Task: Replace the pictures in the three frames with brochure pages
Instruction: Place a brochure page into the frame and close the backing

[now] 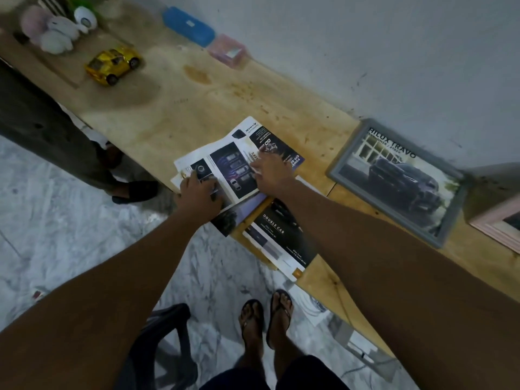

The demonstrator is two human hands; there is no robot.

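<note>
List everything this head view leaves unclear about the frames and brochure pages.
Head view:
- Pink frame: cut off by the right edge, so its picture is unseen.
- Top brochure page: small print blurred; the left hand and right hand cover part.
- Lower pages: mostly hidden beneath it.

The table (174, 108) runs along the wall; the open brochure (225, 161) lies at its front edge, about the middle; both hands rest on it, the left hand (201, 197) on the part at the edge, the right hand (271, 171) further in; a second brochure (281, 237) lies partly under it to the right and hangs over the front edge; right of these, toward the back edge, is a frame (394, 178); a second frame (503, 229) is beyond it at the right end; at the left end sit the soft toys (53, 32), the toy car (112, 64) before them; a long case (188, 25) and a small box (228, 50) lie side by side at the back edge.
</note>
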